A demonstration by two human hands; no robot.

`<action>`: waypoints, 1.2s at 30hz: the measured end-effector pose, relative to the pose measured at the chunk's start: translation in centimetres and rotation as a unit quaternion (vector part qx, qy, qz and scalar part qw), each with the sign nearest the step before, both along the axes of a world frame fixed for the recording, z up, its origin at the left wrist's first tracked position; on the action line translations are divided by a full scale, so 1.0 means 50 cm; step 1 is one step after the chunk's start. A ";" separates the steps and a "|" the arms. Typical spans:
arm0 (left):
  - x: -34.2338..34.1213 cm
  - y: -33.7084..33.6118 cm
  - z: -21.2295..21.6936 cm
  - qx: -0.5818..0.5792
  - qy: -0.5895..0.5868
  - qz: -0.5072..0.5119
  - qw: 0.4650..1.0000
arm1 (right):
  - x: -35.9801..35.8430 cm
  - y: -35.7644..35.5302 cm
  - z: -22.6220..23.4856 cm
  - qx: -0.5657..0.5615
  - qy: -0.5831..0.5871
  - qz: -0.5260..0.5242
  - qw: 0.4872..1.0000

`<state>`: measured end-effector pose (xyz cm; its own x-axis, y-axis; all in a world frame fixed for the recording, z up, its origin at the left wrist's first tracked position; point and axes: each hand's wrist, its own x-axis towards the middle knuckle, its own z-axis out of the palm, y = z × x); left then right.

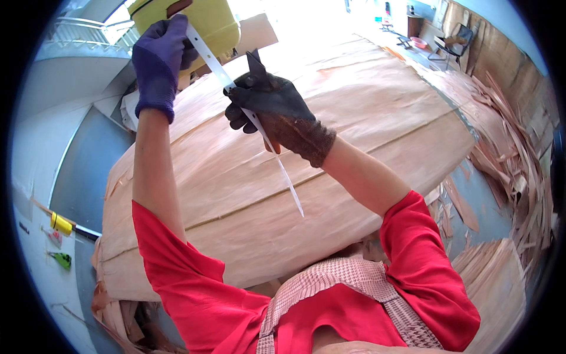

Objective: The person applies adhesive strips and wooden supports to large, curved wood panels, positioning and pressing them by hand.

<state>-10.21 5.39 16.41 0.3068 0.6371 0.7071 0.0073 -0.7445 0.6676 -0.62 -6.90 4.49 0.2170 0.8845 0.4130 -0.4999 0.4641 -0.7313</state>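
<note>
My left hand [162,65], in a purple glove, is raised at the upper left. Its fingers pinch the top end of a white perforated strip [206,56], in front of a yellow bucket-like container [215,26]. My right hand [274,106], in a dark glove with brown stains, closes around the same strip lower down. A dark pointed piece [255,65] stands up from that hand, and an orange-brown part [272,144] shows beneath it; I cannot tell whether they belong to one tool. The strip's narrow tail hangs over the large stack of wood veneer sheets [247,248].
Torn veneer scraps [510,153] heap along the right side, and more veneer sheets [489,289] lie at the lower right. A cardboard piece [258,32] is behind the stack. A folding chair [457,44] and a pink basin [418,42] stand at the far right.
</note>
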 end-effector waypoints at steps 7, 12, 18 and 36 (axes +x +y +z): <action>-0.004 0.108 -0.004 0.117 0.088 -0.042 0.988 | 0.100 -0.027 0.024 0.023 -0.326 -0.221 0.919; -0.033 0.167 0.045 0.317 0.144 -0.041 0.937 | 0.174 -0.055 0.015 -0.058 -0.256 -0.129 0.956; -0.063 0.104 -0.056 0.193 0.017 0.275 0.942 | 0.403 -0.146 -0.207 -0.180 -0.211 -0.048 0.960; 0.966 -0.264 -0.863 0.143 0.364 -0.153 0.908 | 1.061 -0.382 -0.494 -0.342 0.067 -0.131 0.928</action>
